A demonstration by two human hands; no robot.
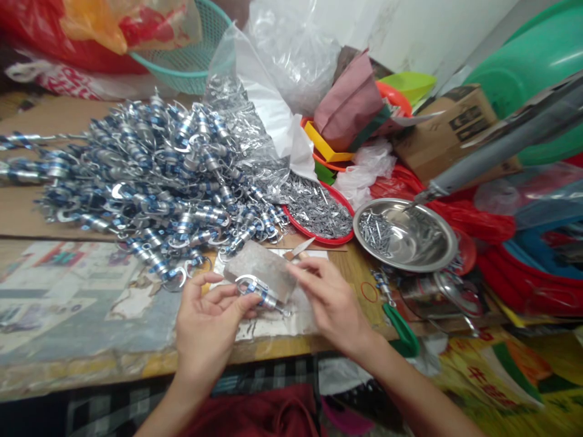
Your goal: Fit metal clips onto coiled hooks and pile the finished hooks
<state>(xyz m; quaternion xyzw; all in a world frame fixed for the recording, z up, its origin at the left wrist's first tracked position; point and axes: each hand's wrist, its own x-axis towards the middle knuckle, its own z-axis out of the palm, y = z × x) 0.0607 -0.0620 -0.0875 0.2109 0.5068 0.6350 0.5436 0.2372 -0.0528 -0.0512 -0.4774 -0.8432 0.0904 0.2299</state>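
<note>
My left hand [214, 318] pinches a small silver-and-blue metal hook fitting [268, 297] between thumb and fingers. A curved hook is at the fitting's upper left end and a small shiny tip at its lower right. Just behind it lies a grey metal block [262, 267] on white paper at the table edge. My right hand [334, 306] is at the block's right side, thumb and forefinger closed together. What they hold, if anything, is too small to make out. Beyond the right fingertips lies a small knife [300, 248] with a pointed blade.
A big heap of similar fittings [150, 176] covers the back left. A red tray [348, 233] of small metal pieces and a steel bowl [432, 261] with pins stand behind my right hand. A grey metal bar [501, 142] slants over the bowl. A green handle [403, 334] lies at the right edge.
</note>
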